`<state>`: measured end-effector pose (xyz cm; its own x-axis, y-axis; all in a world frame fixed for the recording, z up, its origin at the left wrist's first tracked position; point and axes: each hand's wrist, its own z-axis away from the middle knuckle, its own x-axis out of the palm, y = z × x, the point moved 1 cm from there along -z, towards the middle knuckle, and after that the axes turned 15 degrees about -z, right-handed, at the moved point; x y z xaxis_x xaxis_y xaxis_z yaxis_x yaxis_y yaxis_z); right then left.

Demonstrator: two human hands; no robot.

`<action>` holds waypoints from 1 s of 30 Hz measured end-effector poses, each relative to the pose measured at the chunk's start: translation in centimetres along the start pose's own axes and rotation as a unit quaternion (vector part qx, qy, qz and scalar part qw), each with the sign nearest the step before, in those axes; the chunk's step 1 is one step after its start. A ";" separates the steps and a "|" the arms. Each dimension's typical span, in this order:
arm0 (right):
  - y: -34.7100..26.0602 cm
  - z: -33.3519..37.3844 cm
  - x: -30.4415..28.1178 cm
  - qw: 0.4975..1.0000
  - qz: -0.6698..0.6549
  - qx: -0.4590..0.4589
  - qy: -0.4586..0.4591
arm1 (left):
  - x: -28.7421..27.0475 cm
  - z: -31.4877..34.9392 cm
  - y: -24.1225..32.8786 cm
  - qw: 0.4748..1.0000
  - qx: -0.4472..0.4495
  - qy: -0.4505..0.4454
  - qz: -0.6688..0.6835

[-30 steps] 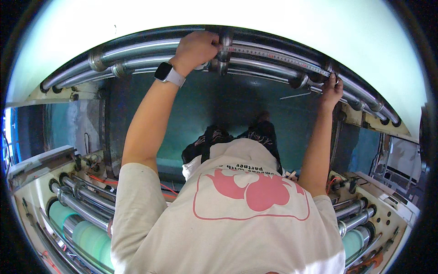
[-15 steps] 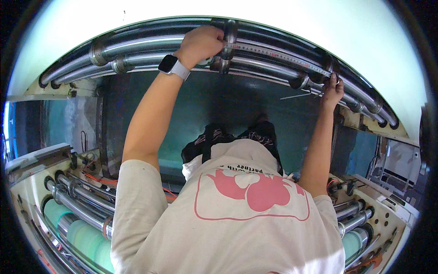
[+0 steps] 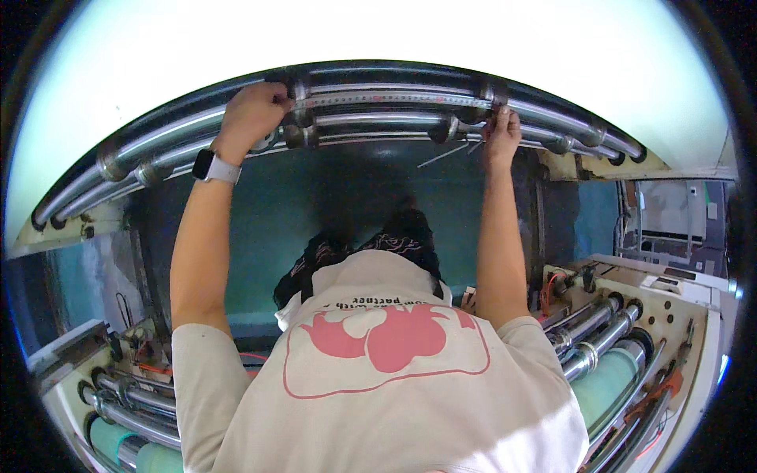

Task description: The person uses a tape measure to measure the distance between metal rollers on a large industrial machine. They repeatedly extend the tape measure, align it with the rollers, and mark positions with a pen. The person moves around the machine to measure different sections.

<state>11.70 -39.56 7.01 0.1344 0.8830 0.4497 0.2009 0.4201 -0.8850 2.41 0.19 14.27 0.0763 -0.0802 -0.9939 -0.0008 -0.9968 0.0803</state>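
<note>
A measuring tape (image 3: 394,98) lies stretched along a shiny metal shaft (image 3: 355,88) between my two hands. My left hand (image 3: 254,118) is closed, pinching the tape's left end beside a dark collar (image 3: 298,114). A pale greenish piece (image 3: 272,142), partly hidden, shows under that hand. At another dark collar (image 3: 493,87), my right hand (image 3: 501,140) grips the tape's right end with bent fingers. Thin metal rods (image 3: 443,155) stick out to the left of my right hand; whether it holds them I cannot tell.
More parallel shafts with collars (image 3: 110,162) run across the machine, below a white panel (image 3: 378,31). Behind me on both sides stand frames with rollers, including a pale green roller (image 3: 603,386). Orange hoses (image 3: 154,368) lie at lower left. A greenish floor (image 3: 363,185) stretches beneath the shafts.
The view has swung, so the hands and shafts appear farther left and slightly lower. Both hands stay at the same collars, with the tape still stretched between them.
</note>
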 end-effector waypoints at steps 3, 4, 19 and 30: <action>1.1 1.9 0.1 0.995 -0.055 0.007 0.086 | -0.1 -0.1 0.4 0.998 -0.046 -0.035 0.028; 2.0 2.3 -0.5 0.987 -0.045 0.039 0.151 | -0.2 0.0 0.8 0.995 -0.065 -0.054 0.047; 4.2 2.1 0.0 0.946 -0.185 0.226 0.140 | 0.2 0.3 0.3 0.999 -0.013 0.026 0.024; 5.1 2.0 -0.4 0.946 -0.202 0.211 0.137 | -0.2 0.5 0.6 0.999 -0.007 0.037 0.021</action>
<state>10.74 -37.39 2.10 0.3874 0.5697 0.7248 -0.1090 0.8090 -0.5776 1.91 -0.36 14.44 0.1507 -0.1211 -0.9811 0.0080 -0.9923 0.1237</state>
